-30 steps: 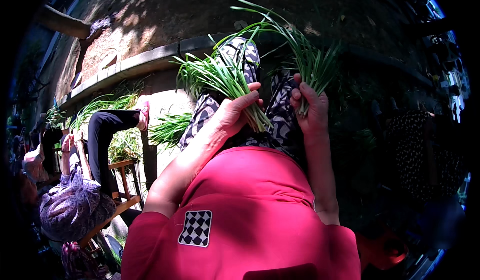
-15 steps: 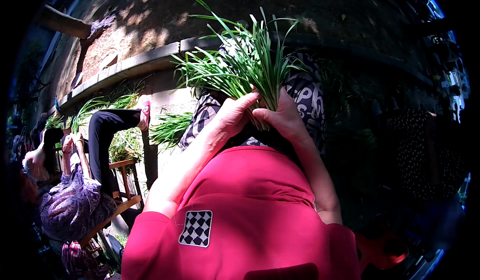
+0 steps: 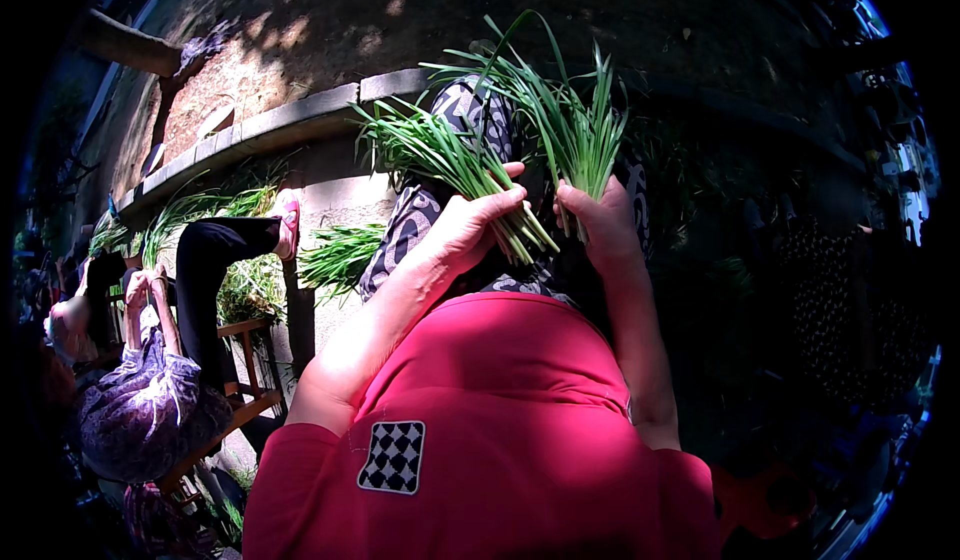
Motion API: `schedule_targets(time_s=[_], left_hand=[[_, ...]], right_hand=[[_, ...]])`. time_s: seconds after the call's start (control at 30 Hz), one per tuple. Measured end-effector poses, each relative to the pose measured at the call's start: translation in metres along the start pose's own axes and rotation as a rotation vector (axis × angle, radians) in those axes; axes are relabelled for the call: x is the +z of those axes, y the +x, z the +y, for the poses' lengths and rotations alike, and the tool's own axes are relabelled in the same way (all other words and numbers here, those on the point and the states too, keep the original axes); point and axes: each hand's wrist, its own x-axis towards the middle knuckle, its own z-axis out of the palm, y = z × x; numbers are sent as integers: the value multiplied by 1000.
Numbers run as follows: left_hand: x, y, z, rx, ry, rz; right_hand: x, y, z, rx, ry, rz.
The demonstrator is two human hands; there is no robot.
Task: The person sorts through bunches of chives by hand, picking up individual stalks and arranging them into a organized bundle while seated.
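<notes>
My left hand (image 3: 478,222) is closed round a bunch of garlic chives (image 3: 440,152), long flat green leaves with pale cut stems poking out below the fingers. A second bunch of chives (image 3: 590,140) is in my right hand (image 3: 603,222), pinched near its stem ends with the leaves fanning upward. A small gap parts the two hands, and both bunches are above my lap, over patterned trousers (image 3: 480,110). Some leaf tips of the right bunch arch toward the left one.
Another pile of chives (image 3: 343,257) lies on the pavement left of my knee. A seated person in a purple patterned top (image 3: 150,415) handles greens further left, beside a wooden chair (image 3: 250,410). A stone kerb (image 3: 270,128) runs across ahead, with bare soil beyond.
The greens, held together by both hands before, are now split into two bunches. My right hand has moved right and away from the left, taking its bunch along.
</notes>
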Motion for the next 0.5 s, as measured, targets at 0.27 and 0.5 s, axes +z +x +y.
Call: schedule_targets(time_s=[0.27, 0.5], left_hand=[[-3, 5, -5, 8, 17, -103], [-2, 5, -7, 11, 2, -48]], right_hand=[[11, 0, 8, -250, -315, -191], [6, 7, 12, -205, -294, -180]])
